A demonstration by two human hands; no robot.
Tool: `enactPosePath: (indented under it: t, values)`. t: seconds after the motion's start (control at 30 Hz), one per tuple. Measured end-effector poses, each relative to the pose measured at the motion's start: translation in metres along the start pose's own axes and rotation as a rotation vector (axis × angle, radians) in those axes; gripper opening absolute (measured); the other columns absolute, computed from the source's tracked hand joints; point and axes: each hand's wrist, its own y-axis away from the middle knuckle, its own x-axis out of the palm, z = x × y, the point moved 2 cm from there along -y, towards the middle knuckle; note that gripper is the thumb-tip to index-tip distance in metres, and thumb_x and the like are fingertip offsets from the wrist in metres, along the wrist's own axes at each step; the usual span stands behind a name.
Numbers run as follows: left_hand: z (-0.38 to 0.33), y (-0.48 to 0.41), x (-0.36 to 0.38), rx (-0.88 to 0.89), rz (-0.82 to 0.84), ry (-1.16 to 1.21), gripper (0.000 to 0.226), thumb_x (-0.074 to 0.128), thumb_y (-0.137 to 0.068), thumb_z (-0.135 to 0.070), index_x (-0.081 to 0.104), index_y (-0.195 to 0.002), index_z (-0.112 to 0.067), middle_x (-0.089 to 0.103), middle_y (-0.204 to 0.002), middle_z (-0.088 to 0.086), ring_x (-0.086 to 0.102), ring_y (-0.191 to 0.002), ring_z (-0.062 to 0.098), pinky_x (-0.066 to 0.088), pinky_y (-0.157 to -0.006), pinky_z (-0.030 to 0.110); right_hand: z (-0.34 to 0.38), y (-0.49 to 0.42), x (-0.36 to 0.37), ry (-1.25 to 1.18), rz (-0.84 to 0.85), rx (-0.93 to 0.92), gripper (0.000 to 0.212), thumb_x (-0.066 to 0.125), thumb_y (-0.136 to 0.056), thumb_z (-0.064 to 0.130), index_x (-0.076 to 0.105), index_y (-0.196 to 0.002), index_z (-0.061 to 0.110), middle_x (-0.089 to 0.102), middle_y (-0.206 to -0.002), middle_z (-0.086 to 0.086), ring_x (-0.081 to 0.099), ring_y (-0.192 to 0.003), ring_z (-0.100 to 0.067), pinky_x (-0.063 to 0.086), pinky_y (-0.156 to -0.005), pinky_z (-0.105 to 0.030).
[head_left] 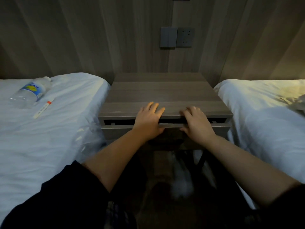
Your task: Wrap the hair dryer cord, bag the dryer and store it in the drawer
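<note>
Drawer [115, 131], barely open, lies beneath left hand [148, 119] and right hand [197, 123].

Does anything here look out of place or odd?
A plastic bottle lies on its side on the left bed, a small white tube beside it: odd on bedding. The drawer is slightly open.

Wood-panelled wall [82, 38] behind white beds [49, 129]

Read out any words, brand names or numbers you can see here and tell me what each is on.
Nothing reads clearly.
Bottle label: blue and yellow print, too blurred to read.
White stick: small dark print, too small to read.
Wall switch and socket: no lettering visible.
</note>
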Motion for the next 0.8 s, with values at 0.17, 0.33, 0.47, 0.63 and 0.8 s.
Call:
enactPosePath:
  t: [0.17, 0.33, 0.47, 0.63, 0.8]
  values:
    - [0.016, -0.028, 0.009, -0.086, 0.236, 0.006, 0.092, 0.054, -0.08, -0.061, 0.004, -0.149, -0.026, 0.002, -0.159, 0.005, -0.002, -0.146, 0.026, 0.007, -0.117, 0.044, -0.017, -0.03, 0.012, 0.041, 0.219, 0.093, 0.09, 0.068, -0.075, 0.046, 0.019, -0.145, 0.019, 0.024, -0.153, -0.012, 0.018, -0.143, -0.03, 0.016, -0.116, -0.051]
    - [0.02, -0.03, 0.025, -0.114, 0.154, -0.073, 0.085, 0.038, -0.082, -0.07, 0.005, -0.148, -0.027, 0.008, -0.159, 0.006, 0.007, -0.145, 0.028, 0.014, -0.117, 0.045, -0.026, -0.036, 0.023, 0.075, 0.114, 0.108, 0.088, 0.067, -0.073, 0.052, 0.028, -0.144, 0.019, 0.033, -0.151, -0.011, 0.027, -0.14, -0.028, 0.022, -0.114, -0.043]
    - [0.02, -0.03, 0.029, -0.115, 0.038, -0.084, 0.081, 0.039, -0.084, -0.067, 0.011, -0.148, -0.027, 0.016, -0.157, 0.008, 0.014, -0.144, 0.028, 0.017, -0.117, 0.044, -0.025, -0.033, 0.032, 0.085, -0.007, 0.093, 0.081, 0.069, -0.073, 0.047, 0.036, -0.141, 0.018, 0.041, -0.146, -0.012, 0.035, -0.137, -0.029, 0.028, -0.112, -0.045]
    - [0.018, -0.029, 0.03, -0.126, 0.012, -0.077, 0.078, 0.04, -0.085, -0.065, 0.013, -0.147, -0.027, 0.018, -0.157, 0.008, 0.015, -0.144, 0.028, 0.017, -0.117, 0.044, -0.023, -0.03, 0.034, 0.108, 0.012, 0.103, 0.079, 0.069, -0.073, 0.047, 0.04, -0.139, 0.015, 0.046, -0.143, -0.015, 0.039, -0.134, -0.032, 0.033, -0.109, -0.046]
    - [0.018, -0.028, 0.029, -0.109, -0.009, -0.061, 0.078, 0.044, -0.084, -0.064, 0.016, -0.147, -0.027, 0.02, -0.156, 0.008, 0.017, -0.144, 0.029, 0.017, -0.116, 0.045, -0.017, -0.044, -0.003, -0.364, 0.18, 0.19, 0.077, 0.068, -0.079, 0.037, 0.029, -0.144, 0.022, 0.028, -0.153, -0.009, 0.028, -0.141, -0.025, 0.025, -0.115, -0.038]
